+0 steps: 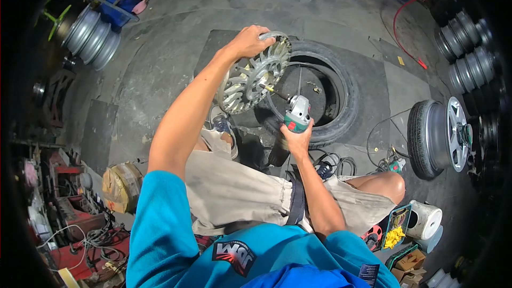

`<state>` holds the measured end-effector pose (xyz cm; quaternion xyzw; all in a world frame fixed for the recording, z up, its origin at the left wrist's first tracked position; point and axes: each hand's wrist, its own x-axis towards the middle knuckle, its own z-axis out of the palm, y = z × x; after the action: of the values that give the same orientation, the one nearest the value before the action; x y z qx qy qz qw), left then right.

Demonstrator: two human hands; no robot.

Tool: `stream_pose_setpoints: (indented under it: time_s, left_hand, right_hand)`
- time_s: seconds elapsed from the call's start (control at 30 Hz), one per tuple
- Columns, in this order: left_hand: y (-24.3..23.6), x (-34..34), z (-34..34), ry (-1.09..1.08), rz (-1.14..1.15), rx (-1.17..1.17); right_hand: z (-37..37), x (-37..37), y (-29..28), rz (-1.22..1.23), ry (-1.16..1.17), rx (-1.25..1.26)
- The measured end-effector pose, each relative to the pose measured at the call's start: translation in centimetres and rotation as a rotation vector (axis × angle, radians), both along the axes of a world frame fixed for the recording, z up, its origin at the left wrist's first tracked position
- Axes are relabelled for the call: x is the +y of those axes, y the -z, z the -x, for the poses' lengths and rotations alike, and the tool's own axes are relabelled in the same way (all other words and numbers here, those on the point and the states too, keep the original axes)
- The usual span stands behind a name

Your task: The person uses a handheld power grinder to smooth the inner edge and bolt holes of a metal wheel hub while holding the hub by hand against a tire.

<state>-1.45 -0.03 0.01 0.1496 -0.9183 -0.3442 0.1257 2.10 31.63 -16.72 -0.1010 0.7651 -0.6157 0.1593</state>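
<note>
My left hand (250, 41) grips the upper edge of a silver multi-spoke wheel (253, 77), holding it tilted on edge above a tire (346, 101) lying flat on the floor. My right hand (297, 134) is closed round the body of a green and silver power tool (298, 111). The tool's long shaft with a brass-coloured section reaches into the wheel's middle area; whether its tip touches the metal I cannot tell. The wheel hangs partly over the tire's left side, and a dark round pad or floor shows inside the tire.
A mounted wheel (452, 130) stands at right, near a second power tool (394, 166) and cables. Rims (90, 37) are stacked upper left and right (469, 69). A red hose (397, 37), a wrapped package (121, 186), red equipment (74, 208) and a white bucket (424, 218) surround my seated legs.
</note>
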Motion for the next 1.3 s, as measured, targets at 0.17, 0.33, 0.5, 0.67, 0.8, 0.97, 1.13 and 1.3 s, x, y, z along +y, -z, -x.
stream_pose_setpoints:
  time_s: [0.17, 0.33, 0.5, 0.67, 0.8, 0.97, 1.13, 1.3]
  left_hand:
    - [-1.3, 0.5, -0.3, 0.048, -0.049, -0.085]
    - [-0.6, 0.1, -0.6, 0.009, 0.001, -0.057]
    - [-0.7, -0.3, -1.2, 0.034, 0.031, -0.034]
    - [-0.3, -0.5, -0.9, 0.035, 0.054, -0.032]
    - [-0.4, -0.5, -0.6, 0.050, 0.038, -0.047]
    - [-0.3, -0.3, -0.7, 0.042, 0.037, -0.008]
    - [-0.1, -0.6, -0.3, 0.043, 0.037, -0.028]
    - [-0.3, -0.3, -0.4, 0.059, 0.058, -0.026]
  right_hand:
    - [1.7, -0.2, 1.5, -0.031, 0.040, 0.090]
    - [0.1, -0.8, -0.5, -0.046, 0.077, 0.149]
    - [0.5, -0.6, 0.7, -0.016, 0.042, 0.100]
    - [0.9, -0.5, -0.7, -0.042, 0.063, 0.179]
    - [0.1, -0.5, -0.6, -0.070, 0.073, 0.118]
    - [1.4, -0.6, -0.8, 0.013, 0.051, 0.204]
    - [0.2, -0.4, 0.9, 0.003, 0.056, 0.132]
    - [1.2, -0.3, 0.6, -0.010, 0.043, 0.178]
